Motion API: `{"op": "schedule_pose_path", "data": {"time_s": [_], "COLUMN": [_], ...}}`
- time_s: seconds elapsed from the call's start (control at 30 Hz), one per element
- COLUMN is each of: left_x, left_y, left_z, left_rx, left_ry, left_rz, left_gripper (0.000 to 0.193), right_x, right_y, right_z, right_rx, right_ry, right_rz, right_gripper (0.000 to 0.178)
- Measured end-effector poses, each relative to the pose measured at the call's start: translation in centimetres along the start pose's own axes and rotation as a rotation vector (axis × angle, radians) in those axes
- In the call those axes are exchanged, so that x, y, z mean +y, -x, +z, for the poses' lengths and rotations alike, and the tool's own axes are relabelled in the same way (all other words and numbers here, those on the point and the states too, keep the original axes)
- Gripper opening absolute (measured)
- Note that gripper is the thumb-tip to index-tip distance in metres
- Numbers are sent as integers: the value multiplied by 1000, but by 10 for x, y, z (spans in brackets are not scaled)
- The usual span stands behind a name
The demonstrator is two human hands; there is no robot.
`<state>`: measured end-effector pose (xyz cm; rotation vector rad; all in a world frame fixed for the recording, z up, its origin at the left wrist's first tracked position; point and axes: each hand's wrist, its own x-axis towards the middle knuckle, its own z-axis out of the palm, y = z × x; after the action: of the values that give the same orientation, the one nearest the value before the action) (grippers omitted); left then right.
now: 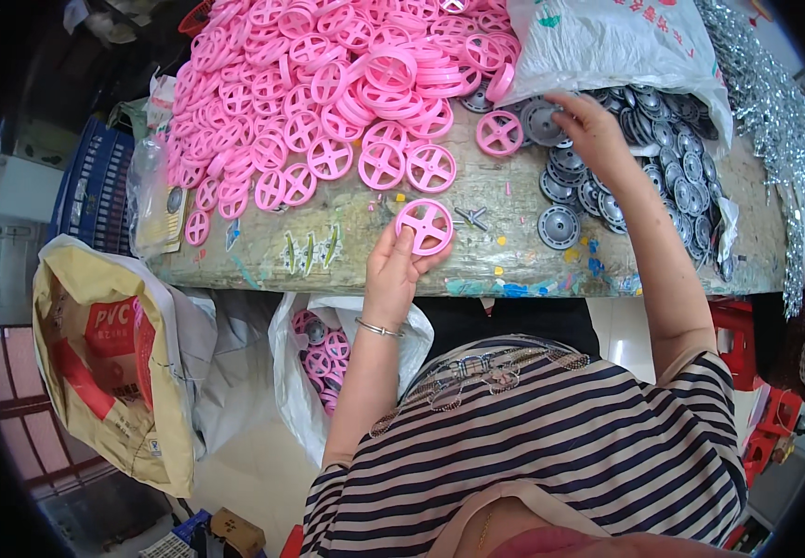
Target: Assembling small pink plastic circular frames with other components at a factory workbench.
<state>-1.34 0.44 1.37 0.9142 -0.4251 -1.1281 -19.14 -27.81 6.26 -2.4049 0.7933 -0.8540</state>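
A pink, four-spoked plastic wheel (428, 225) is pinched in the fingers of the left hand (389, 268) over the worn wooden bench (525, 247), while the right hand (600, 139) is at a round grey plastic disc (539, 123), its fingers' opening and grip unclear.

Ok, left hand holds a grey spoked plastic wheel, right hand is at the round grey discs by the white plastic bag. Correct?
Colour's wrong: in the head view, the left hand holds a pink spoked plastic wheel, not grey. Rest stands.
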Motion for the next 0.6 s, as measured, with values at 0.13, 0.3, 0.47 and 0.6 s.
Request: {"op": "schedule_pose_path", "data": {"time_s": [0.13, 0.3, 0.47, 0.6], "left_x": [-2, 0, -1, 0], "left_y": [0, 2, 1, 1], "left_z": [0, 2, 4, 4], "left_rx": [13, 12, 30, 30], "left_ry": [-6, -12, -6, -22], "left_rz": [-2, -6, 24, 30], "left_gripper": [37, 36, 36, 36], "right_x": [13, -4, -20, -26], "right_y": [16, 24, 27, 39], "right_z": [14, 17, 16, 17], "right_rx": [30, -104, -80, -220], "right_ry": [195, 247, 192, 249], "right_rz": [-64, -19, -24, 36], "right_gripper": [40, 46, 43, 47]}}
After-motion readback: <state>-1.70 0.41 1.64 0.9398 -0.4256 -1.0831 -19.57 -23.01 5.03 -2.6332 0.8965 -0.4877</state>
